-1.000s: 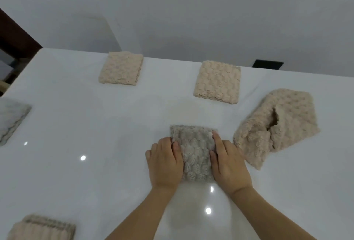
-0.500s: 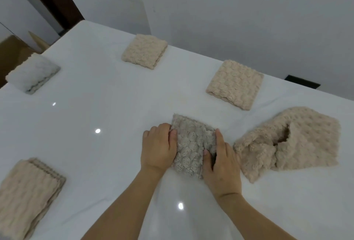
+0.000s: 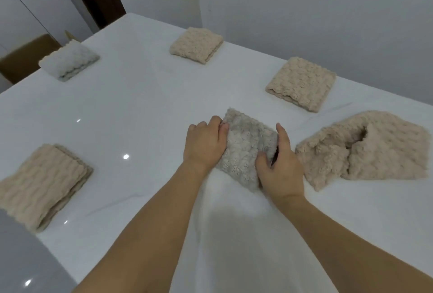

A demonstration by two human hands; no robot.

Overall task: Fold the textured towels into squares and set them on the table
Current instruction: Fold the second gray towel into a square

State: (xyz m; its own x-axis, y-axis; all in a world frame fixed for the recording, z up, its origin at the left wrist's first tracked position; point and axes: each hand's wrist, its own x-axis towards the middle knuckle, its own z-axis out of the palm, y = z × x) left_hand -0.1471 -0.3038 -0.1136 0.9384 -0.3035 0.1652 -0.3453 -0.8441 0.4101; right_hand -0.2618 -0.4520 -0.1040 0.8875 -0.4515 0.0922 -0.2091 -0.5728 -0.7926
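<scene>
At mid-table toward the near edge, the left hand (image 3: 204,142) and right hand (image 3: 278,168) press on opposite sides of a folded grey towel (image 3: 246,147), fingers curled onto its edges, the towel lying flat on the white table (image 3: 140,105). Just right of it lies an unfolded beige towel (image 3: 365,150), crumpled; folded beige squares sit along the far edge (image 3: 196,45) (image 3: 301,83) and at the left edge (image 3: 42,182), with a white folded towel (image 3: 69,59) near the far left corner.
</scene>
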